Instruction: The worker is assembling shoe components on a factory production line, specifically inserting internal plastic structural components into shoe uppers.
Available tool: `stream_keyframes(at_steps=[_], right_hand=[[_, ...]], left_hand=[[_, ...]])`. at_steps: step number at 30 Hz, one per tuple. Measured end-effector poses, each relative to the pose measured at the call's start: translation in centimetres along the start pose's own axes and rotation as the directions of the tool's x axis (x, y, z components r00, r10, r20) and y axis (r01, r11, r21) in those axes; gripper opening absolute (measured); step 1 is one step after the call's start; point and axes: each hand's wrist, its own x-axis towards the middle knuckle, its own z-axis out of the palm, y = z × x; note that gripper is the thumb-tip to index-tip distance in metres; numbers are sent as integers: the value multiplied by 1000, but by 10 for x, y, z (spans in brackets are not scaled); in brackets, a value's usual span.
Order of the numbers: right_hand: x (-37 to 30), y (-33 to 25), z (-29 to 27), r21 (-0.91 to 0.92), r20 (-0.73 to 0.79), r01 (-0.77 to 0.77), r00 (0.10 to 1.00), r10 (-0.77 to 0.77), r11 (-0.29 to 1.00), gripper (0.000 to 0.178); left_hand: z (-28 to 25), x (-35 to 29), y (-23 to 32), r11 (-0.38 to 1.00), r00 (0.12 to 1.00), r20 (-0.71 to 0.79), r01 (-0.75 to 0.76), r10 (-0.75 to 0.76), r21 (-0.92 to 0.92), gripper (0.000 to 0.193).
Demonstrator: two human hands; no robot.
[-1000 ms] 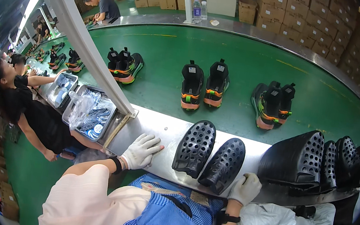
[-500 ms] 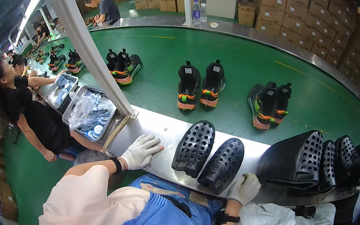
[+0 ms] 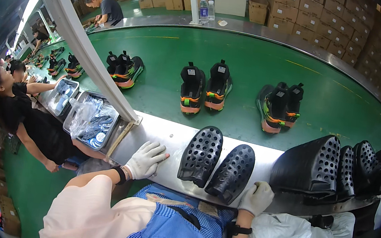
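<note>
My left hand [image 3: 146, 160], in a white glove, lies flat with fingers apart on the steel ledge [image 3: 162, 132]. My right hand [image 3: 256, 197], also gloved, rests at the ledge's near edge with its fingers curled in; nothing shows in it. Between them stand two black perforated shoe-shaped forms, a left one [image 3: 201, 155] and a right one [image 3: 231, 173] nearest my right hand. Neither hand visibly holds them. Beyond the ledge, a pair of black sneakers with orange and green trim [image 3: 192, 89] stands on the green belt [image 3: 251, 59].
More black perforated forms [image 3: 307, 165] crowd the ledge at right. Metal trays [image 3: 91, 120] of small blue-and-white items sit left, by a slanted white post [image 3: 83, 37]. A co-worker [image 3: 31, 120] stands at left. Other sneakers [image 3: 276, 108] are on the belt; a white bag [image 3: 281, 237] lies near my right forearm.
The sneakers on the belt have shifted slightly left relative to the ledge. The whole view has also shifted a little. My hands and the black forms keep their places.
</note>
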Motion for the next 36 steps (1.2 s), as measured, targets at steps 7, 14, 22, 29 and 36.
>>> stream_keyframes(at_steps=[7,14,22,29,36], right_hand=[[3,-11,-3,11,-11,18,1000,-17,1000,7],[1,-7,-2,21,109,14,994,-16,1000,10],[7,-1,3,105,172,93,979,-111,990,7],[13,-1,6,128,373,8,926,-56,992,10],[6,9,6,6,248,155,957,-151,988,9]], left_hand=[[-7,2,-5,1000,999,41,21,-22,12,46],[-8,9,-1,999,997,68,46,-45,-12,40],[-12,22,-3,994,985,133,111,-107,-20,40],[-8,15,-8,991,986,121,120,-113,-53,44],[0,5,-5,993,994,0,110,-110,-30,43]])
